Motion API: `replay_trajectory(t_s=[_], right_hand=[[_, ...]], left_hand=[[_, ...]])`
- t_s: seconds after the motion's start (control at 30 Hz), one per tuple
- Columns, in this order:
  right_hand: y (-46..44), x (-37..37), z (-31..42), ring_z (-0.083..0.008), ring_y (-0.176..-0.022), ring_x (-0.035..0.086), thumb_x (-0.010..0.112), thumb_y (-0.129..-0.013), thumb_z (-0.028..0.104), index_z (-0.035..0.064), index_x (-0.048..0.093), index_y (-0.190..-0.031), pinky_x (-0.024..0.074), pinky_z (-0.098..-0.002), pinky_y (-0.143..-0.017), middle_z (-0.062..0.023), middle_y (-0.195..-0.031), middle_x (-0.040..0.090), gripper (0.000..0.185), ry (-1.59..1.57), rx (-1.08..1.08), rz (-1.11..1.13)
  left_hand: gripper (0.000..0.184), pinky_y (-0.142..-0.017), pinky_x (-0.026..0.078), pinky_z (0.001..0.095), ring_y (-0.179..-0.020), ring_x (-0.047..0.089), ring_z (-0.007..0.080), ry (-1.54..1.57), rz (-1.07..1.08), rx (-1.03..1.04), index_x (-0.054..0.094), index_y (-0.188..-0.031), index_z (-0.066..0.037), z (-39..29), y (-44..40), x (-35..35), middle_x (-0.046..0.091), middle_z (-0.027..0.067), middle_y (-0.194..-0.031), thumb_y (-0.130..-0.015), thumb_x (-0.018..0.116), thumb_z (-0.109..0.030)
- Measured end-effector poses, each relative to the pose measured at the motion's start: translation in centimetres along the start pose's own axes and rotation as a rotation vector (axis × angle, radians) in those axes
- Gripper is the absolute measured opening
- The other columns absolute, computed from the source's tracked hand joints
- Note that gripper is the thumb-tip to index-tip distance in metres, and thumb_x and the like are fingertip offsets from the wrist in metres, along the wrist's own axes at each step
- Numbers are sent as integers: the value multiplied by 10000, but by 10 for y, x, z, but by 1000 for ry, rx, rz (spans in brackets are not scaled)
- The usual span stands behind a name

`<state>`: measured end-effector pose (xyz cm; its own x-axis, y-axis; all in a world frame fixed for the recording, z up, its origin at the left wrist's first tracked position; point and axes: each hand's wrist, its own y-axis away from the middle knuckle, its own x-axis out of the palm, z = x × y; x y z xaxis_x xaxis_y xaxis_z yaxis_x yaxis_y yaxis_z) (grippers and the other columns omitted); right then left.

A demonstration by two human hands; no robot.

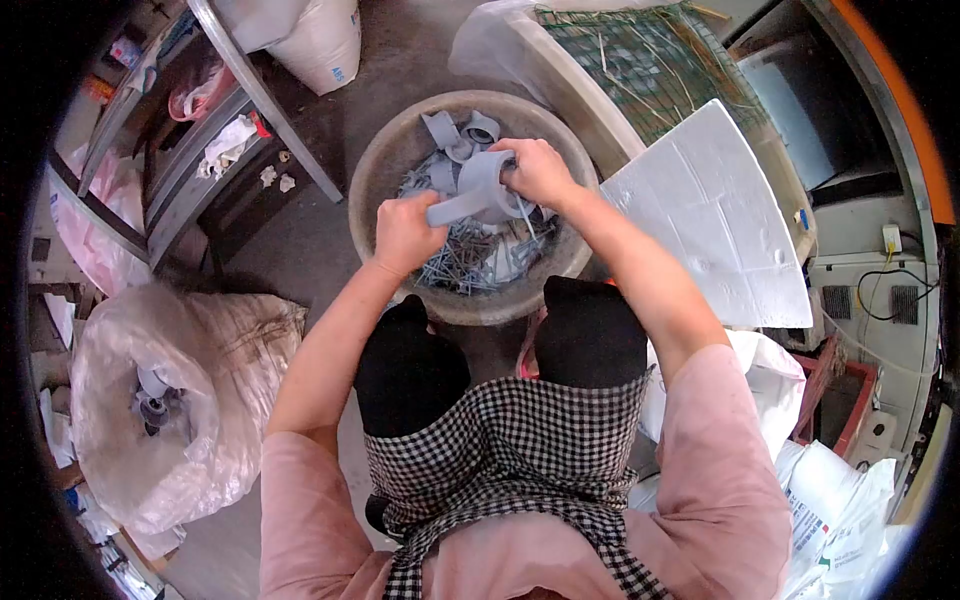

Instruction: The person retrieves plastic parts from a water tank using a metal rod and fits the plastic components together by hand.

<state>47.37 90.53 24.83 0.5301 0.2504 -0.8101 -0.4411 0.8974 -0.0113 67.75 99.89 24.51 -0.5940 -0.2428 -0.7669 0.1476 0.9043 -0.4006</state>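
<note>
Above a large round tub (372,240), both my hands hold one grey plastic pipe fitting (482,180). My left hand (410,232) is closed round the narrow end of the fitting, at the left. At the wider end, my right hand (540,172) grips the rim, its fingertips partly hidden by the part. Beneath the hands, the tub holds several more grey fittings (440,128) near its far side and a heap of thin grey plastic sticks (475,262) near its close side.
A clear plastic bag (230,380) with grey parts stands at the left. Metal shelving (265,90) is at the upper left. A white foam board (710,220) leans right of the tub, before a container with green netting (640,60). White sacks (830,500) lie lower right.
</note>
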Motion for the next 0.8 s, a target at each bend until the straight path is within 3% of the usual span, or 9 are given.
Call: replay_trajectory(t_s=[0.17, 0.23, 0.3, 0.37, 0.43, 0.5, 0.6, 0.7, 0.8], right_hand=[[-17, 12, -21, -308, -1011, 587, 684, -668, 174, 91, 596, -1134, 451, -375, -877, -175, -1014, 638, 481, 34, 107, 67], [-31, 21, -55, -283, -1082, 555, 716, -669, 198, 64, 478, -1268, 441, -356, -902, -190, -1154, 576, 659, -118, -123, 281], [-32, -4, -61, -294, -1129, 516, 756, -674, 237, 59, 394, -1327, 435, -371, -923, -195, -1251, 506, 767, -461, 111, 367], [-50, 19, -134, -319, -1132, 514, 750, -677, 191, 65, 393, -1325, 436, -371, -925, -204, -1257, 496, 751, -217, 56, 258], [-48, 37, -158, -349, -1063, 557, 682, -719, 171, 92, 412, -1317, 432, -387, -923, -210, -1218, 524, 661, 257, 258, 330], [-46, 78, -185, -339, -1178, 469, 585, -781, 97, 164, 382, -1346, 415, -435, -947, -174, -1334, 426, 603, 325, 346, 366], [-54, 133, -216, -301, -1335, 233, 481, -860, 129, 277, 429, -1308, 302, -552, -1006, -114, -1416, 309, 474, 762, -92, 193], [-73, 152, -230, -308, -1309, 287, 487, -864, 180, 254, 515, -1217, 264, -552, -1028, -117, -1346, 394, 361, 984, -325, 260], [-79, 130, -211, -296, -1192, 430, 497, -856, 202, 174, 553, -1144, 270, -547, -1025, -115, -1166, 530, 295, 878, -287, 275]], left_hand=[[122, -609, 493, 429, -640, 616, 342, -29, 77, -84, 656, -759, -83, -1, -5, 5, 608, 162, -645, -678, 636, -172], [154, -647, 495, 438, -681, 618, 364, -108, 214, -166, 665, -771, -62, 6, -8, 10, 619, 182, -682, -694, 630, -190], [171, -662, 491, 445, -701, 615, 374, -101, 223, -276, 670, -784, -54, 23, -6, 14, 620, 194, -698, -702, 628, -199], [188, -678, 486, 452, -720, 611, 384, -97, 245, -396, 675, -796, -46, 34, 0, 19, 621, 205, -713, -711, 626, -207], [215, -688, 482, 445, -742, 613, 385, -64, 316, -624, 677, -814, -29, 39, 1, 18, 622, 224, -739, -721, 637, -219], [247, -679, 480, 422, -749, 622, 378, -8, 338, -687, 671, -809, -6, 37, -4, 15, 619, 236, -728, -738, 646, -241], [308, -670, 477, 404, -749, 626, 378, 39, 373, -838, 664, -792, 17, 38, -12, 15, 614, 242, -711, -749, 665, -288], [370, -649, 470, 387, -703, 644, 334, 127, 352, -931, 656, -783, 37, 47, -12, 20, 615, 220, -672, -756, 679, -331], [399, -628, 464, 372, -641, 635, 267, 18, 349, -883, 647, -771, 46, 59, -2, 30, 610, 187, -640, -755, 692, -350]])
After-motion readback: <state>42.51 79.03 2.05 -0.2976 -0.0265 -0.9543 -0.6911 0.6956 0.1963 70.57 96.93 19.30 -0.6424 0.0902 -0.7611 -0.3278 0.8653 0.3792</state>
